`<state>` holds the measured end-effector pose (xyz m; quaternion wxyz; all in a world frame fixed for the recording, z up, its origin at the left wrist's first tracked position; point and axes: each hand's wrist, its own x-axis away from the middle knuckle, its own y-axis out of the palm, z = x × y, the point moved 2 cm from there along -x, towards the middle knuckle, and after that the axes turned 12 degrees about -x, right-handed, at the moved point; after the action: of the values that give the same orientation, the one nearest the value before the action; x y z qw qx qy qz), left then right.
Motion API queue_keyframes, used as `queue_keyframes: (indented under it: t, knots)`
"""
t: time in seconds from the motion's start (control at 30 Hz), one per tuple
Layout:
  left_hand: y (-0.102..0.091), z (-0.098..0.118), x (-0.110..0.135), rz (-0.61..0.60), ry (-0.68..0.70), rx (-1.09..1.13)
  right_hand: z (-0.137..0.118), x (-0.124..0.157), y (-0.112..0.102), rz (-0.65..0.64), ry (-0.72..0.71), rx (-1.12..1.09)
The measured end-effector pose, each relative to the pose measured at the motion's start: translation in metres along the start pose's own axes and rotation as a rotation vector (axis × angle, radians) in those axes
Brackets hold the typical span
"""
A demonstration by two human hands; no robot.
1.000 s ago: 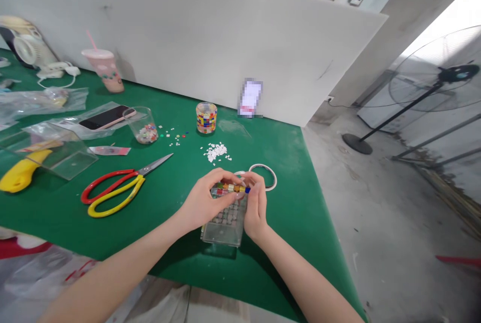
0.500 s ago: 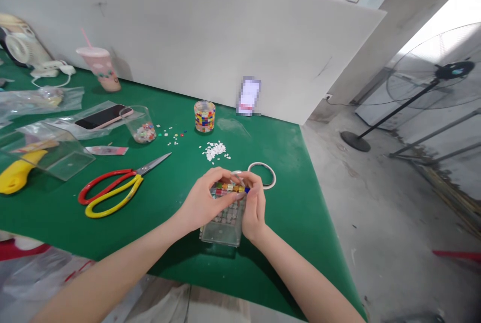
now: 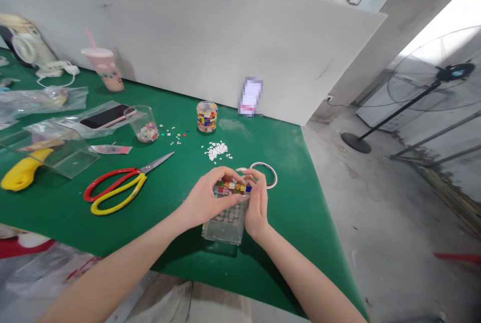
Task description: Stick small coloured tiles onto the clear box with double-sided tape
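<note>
A clear plastic box (image 3: 224, 231), partly covered in small square tiles, is held over the table's near edge. My left hand (image 3: 205, 197) wraps round its left side, thumb across the near face and fingers over the top. On the other side my right hand (image 3: 257, 207) grips the box, its fingertips bent in at the upper corner by a blue tile. Between the hands a strip of coloured mosaic tiles (image 3: 232, 186) shows in yellow, red, orange and blue. My fingers hide part of the box. Just beyond lies a roll of white tape (image 3: 275, 176).
White tile pieces (image 3: 218, 151) lie in a pile behind the hands, near a mosaic-covered glass (image 3: 207, 118). To the left are scissors (image 3: 130, 182), a cup of beads (image 3: 148, 132), a phone (image 3: 108, 116), another clear box (image 3: 80, 162) and a pink drink cup (image 3: 107, 69).
The whole view has shifted slightly, so things sit a little further right. Both hands keep their hold on the box, with only tiny finger movement at its upper corner.
</note>
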<state>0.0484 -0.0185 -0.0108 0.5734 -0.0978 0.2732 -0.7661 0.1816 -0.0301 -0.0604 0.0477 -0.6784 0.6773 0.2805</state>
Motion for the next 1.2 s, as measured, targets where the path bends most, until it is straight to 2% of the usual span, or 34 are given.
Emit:
queue_keyframes:
  t: [0.17, 0.67, 0.93, 1.2]
  knots:
    - [0.006, -0.001, 0.002, 0.047, 0.015, -0.016, 0.003, 0.002, -0.001, 0.005, -0.005, -0.009]
    - [0.008, 0.003, 0.006, 0.167, 0.085, -0.095, -0.002, 0.003, 0.003, 0.037, -0.026, 0.011]
    - [0.011, -0.001, 0.007, 0.193, 0.125, -0.148, -0.002, 0.000, 0.004, 0.085, 0.019, 0.034]
    - [0.022, -0.006, 0.013, 0.328, 0.135, -0.234, -0.004, 0.000, 0.004, 0.102, 0.053, 0.047]
